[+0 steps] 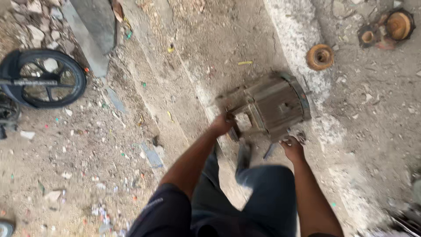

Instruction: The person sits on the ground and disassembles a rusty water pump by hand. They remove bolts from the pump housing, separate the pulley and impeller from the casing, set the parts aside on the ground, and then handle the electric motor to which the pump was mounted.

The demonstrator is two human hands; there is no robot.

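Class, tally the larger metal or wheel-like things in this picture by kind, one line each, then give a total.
Grey motor housing, gripped by left hand and right hand: 1
Rusty round parts: 3
Black spoked wheel: 1
Total: 5

Soft, even daylight with faint shadows; motion blur smears the whole frame, worst at the lower edge.

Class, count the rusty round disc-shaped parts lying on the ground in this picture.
3: one rusty ring just above the motor housing, a small one and a larger one at top right. Others may lie outside the view.
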